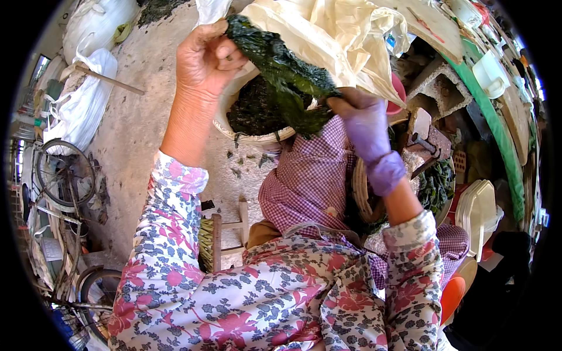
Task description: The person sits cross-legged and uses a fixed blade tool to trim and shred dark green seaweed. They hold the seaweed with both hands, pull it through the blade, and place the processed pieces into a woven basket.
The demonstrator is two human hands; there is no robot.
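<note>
Between my two raised hands stretches a dark green, wet-looking strip of seaweed [287, 66]. My left hand [210, 57], bare, pinches its upper left end between thumb and fingers. At its lower right end, my right hand [362, 114] grips it in a purple glove, slightly blurred. Under the strip stands a pale round tub [221, 118] holding more dark seaweed [254, 107], and part of the strip hangs over it. Small green scraps [237, 172] lie on the floor beside the tub. A cream plastic sheet or bag [307, 26] lies just beyond the hands.
To the right are a metal device with a bolt [428, 142], a container of dark green seaweed [434, 186], a hollow concrete block [441, 85] and stacked pale trays [476, 215]. White sacks [83, 101], a wooden stick [109, 80] and a bicycle wheel [66, 173] are at the left.
</note>
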